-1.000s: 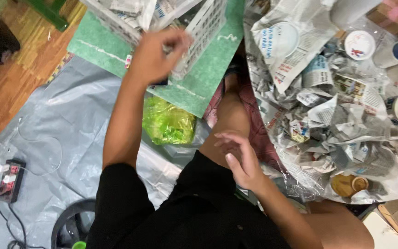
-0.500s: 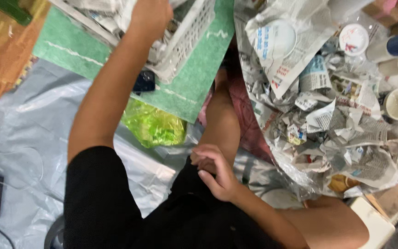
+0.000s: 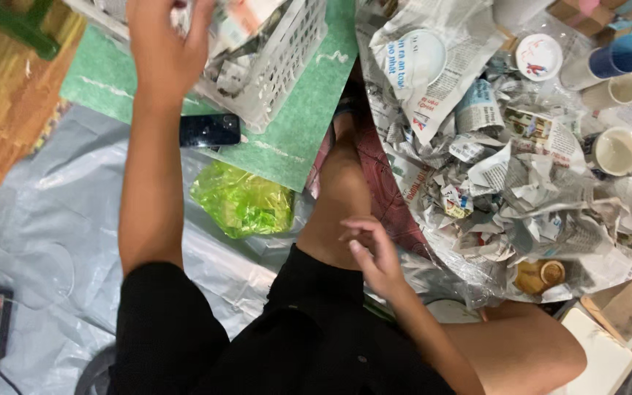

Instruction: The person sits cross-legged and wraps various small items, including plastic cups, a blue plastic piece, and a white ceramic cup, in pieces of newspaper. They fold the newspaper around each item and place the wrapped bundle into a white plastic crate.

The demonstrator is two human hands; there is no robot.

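Grey plastic sheeting covers the floor [image 3: 31, 219] beneath us. Since half a second ago our view has slid so a black phone [image 3: 209, 130] now shows at 11 o'clock. Nearest, our right hand [image 3: 374, 252] hangs empty, fingers loosely curled, above our knee. Farther, at 12 o'clock, our left hand [image 3: 162, 51] reaches into the white basket [image 3: 287, 66], fingers spread on newspaper [image 3: 239, 22].
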